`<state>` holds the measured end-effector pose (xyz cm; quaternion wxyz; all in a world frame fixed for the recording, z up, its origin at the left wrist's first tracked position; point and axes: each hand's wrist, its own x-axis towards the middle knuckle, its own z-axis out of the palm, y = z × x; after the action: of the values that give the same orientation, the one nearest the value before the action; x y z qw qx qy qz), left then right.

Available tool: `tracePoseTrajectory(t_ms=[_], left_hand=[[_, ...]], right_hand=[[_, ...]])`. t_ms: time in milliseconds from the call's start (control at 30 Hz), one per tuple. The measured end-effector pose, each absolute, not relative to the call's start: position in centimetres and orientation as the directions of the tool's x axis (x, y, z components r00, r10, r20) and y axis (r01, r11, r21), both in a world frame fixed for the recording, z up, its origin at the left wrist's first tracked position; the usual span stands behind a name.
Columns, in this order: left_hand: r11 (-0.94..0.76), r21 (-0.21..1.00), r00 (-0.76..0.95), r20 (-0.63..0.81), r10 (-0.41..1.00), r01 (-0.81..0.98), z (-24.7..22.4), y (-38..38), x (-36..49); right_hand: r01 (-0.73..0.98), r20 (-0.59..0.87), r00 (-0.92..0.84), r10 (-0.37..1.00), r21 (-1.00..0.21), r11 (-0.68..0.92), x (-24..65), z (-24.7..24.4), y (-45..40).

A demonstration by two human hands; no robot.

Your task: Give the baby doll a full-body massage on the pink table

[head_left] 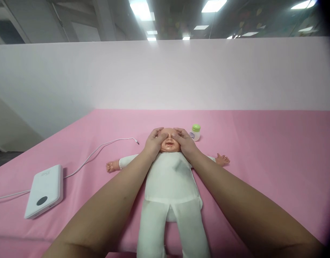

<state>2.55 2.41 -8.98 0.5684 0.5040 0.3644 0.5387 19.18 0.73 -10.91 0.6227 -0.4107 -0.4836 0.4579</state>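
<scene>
A baby doll (171, 179) with a white cloth body lies on its back, its head away from me and its arms spread out. My left hand (154, 141) cups the left side of the doll's head, with the thumb over one eye. On the other side my right hand (185, 140) rests in the same way, thumb over the other eye. The doll's nose and open mouth show between the thumbs. Both hands touch the head with fingers curved around its sides; some fingertips are hidden behind it.
Just right of the doll's head stands a small clear bottle (195, 133) with a green cap. A white power bank (46, 190) with white cables lies on the pink cover (262, 154) at the left. A white wall (181, 75) rises behind.
</scene>
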Motion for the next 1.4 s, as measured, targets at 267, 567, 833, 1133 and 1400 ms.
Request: tracePoseTrajectory(t_ms=[267, 567, 833, 1133, 1400], left_hand=[[-0.106, 0.969, 0.115, 0.134, 0.984, -0.224, -9.2, 2.7, 2.8], [0.009, 0.963, 0.235, 0.057, 0.970, -0.268, -8.2, 2.0, 2.2], [0.145, 0.943, 0.365, -0.027, 0.931, -0.300, -7.8, 2.6, 1.2], [0.248, 0.924, 0.403, -0.118, 0.908, -0.289, -6.4, 2.4, 1.0], [0.260, 0.918, 0.383, -0.135, 0.914, -0.298, -6.0, 2.1, 1.3]], right_hand=[[-0.154, 0.187, 0.138, 0.973, -0.966, 0.207, 18.9, -9.9, 0.1], [-0.103, 0.201, 0.128, 0.971, -0.971, 0.215, 19.0, -10.1, 0.4], [-0.029, 0.217, 0.128, 0.968, -0.975, 0.222, 19.0, -10.1, 0.3], [-0.032, 0.217, 0.126, 0.968, -0.974, 0.223, 18.8, -10.0, 0.2], [-0.067, 0.191, 0.120, 0.974, -0.977, 0.200, 18.7, -9.7, 0.0]])
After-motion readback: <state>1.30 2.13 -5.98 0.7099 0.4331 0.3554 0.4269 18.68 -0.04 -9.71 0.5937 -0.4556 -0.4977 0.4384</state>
